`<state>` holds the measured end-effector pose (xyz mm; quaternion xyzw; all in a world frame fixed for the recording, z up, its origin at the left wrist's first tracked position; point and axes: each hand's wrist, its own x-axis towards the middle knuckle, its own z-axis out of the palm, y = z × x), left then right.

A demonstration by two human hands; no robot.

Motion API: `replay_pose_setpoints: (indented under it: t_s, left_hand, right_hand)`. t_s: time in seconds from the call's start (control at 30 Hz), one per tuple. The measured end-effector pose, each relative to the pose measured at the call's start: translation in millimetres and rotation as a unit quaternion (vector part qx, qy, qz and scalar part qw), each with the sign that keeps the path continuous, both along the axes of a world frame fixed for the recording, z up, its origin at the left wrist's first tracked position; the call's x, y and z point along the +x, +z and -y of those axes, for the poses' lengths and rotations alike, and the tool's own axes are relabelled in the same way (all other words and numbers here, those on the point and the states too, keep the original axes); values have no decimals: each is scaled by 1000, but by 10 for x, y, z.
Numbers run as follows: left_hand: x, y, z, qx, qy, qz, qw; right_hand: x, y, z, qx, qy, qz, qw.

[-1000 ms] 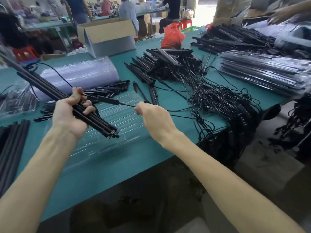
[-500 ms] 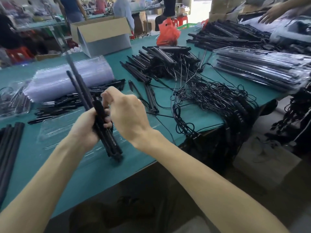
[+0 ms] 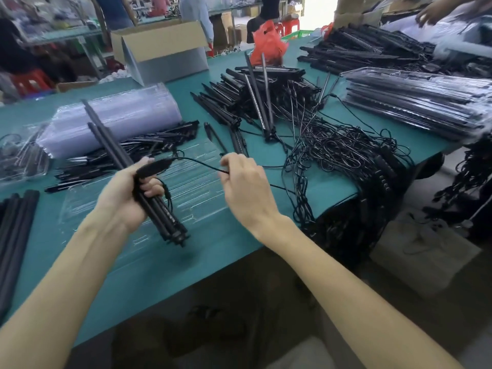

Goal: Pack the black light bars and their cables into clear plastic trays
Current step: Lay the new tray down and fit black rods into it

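My left hand [image 3: 125, 193] grips a bundle of black light bars [image 3: 111, 139], which slants up to the left above a clear plastic tray [image 3: 197, 187] lying on the green table [image 3: 213, 241]. The bundle's lower ends [image 3: 175, 233] hang just over the tray. A black controller [image 3: 154, 166] lies across the top of my left fingers. From it a thin black cable [image 3: 197, 162] runs right to my right hand [image 3: 245, 185], which pinches it. Past that hand the cable trails to a tangle of cables [image 3: 346, 155].
A stack of empty clear trays [image 3: 114, 121] lies behind my left hand, with loose black parts [image 3: 127, 153] in front of it. More light bars [image 3: 255, 91] are heaped mid-table, and packed trays [image 3: 415, 97] at the right. An open cardboard box [image 3: 162, 49] stands at the back. Another person's hand [image 3: 431, 10] shows top right.
My right hand has drawn away from the bundle to the right, pulling the cable out taut. Two bars in the middle heap now stand tilted upward.
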<state>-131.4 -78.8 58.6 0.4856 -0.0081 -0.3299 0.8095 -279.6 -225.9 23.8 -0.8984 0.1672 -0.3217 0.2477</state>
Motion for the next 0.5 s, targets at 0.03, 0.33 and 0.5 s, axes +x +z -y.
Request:
replay_pose_setpoints:
  t_s: [0.03, 0.33, 0.5]
  left_hand:
    - [36, 20, -33, 8, 30, 0, 1000]
    - [137, 20, -154, 74, 90, 61, 991]
    - [73, 5, -73, 75, 94, 61, 991]
  right_hand:
    - [-45, -75, 52, -12, -11, -30, 999]
    - [-422, -127, 308, 2, -86, -98, 991]
    - [-538, -7, 215, -26, -29, -123, 992]
